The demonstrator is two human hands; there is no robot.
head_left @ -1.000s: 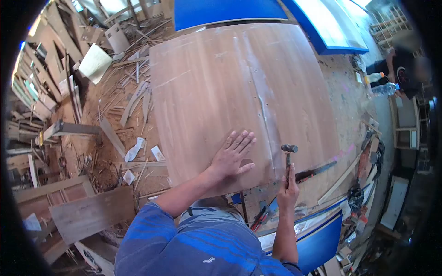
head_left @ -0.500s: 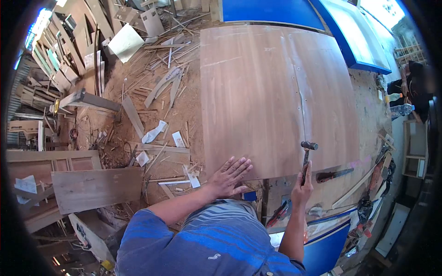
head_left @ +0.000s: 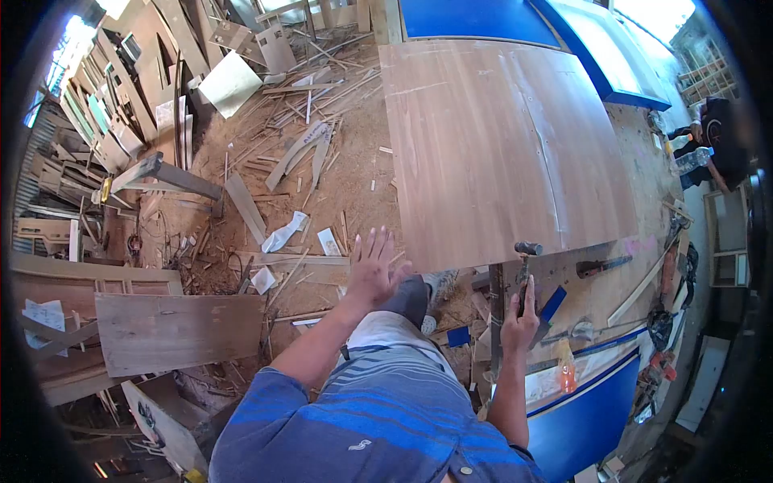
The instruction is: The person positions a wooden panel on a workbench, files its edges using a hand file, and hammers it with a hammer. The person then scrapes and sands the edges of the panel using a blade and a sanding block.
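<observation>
My right hand (head_left: 519, 322) is wrapped around the handle of a hammer (head_left: 527, 250). The hammer's dark head is up, at the near edge of a large brown wood panel (head_left: 483, 153). A pale streaked seam with small dots runs along the panel. My left hand (head_left: 374, 274) is raised with its fingers spread, holding nothing, just left of the panel's near left corner. A dark, long tool (head_left: 604, 266), perhaps a saw, lies on the bench right of the hammer.
Wood offcuts (head_left: 314, 92) and sawdust litter the floor at left. Boards (head_left: 177, 338) lean at lower left. Blue panels (head_left: 483, 18) lie beyond the brown one, another blue panel (head_left: 588, 419) at lower right. A plastic bottle (head_left: 692, 161) and a person in dark clothing (head_left: 721, 141) are at far right.
My left hand has come off the brown panel, up and to the left. The hammer has drawn back to the panel's near edge, still in my right hand. My view has shifted, showing my legs.
</observation>
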